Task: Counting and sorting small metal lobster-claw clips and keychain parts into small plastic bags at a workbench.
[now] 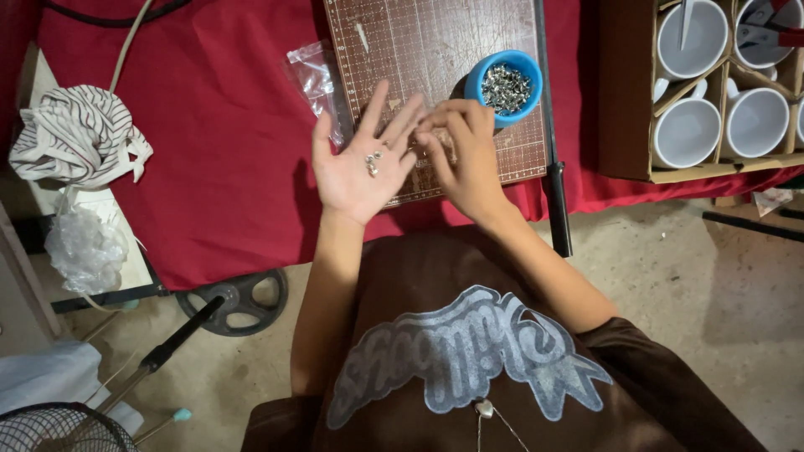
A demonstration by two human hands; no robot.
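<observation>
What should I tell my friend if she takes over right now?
Left hand: open, palm up, a few small silver metal pieces lying on it.
Right hand: fingertips pinched together beside the left fingers; whether it holds a piece cannot be seen.
Blue bowl of the same pieces stands on the brown cutting mat.
Done: a few pieces out on the palm.
Left: the bowl is mostly full.

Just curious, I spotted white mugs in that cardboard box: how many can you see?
5 mugs in the box: top left, top right, lower left, lower middle, and a sliver at the right edge. More may be hidden.
</observation>
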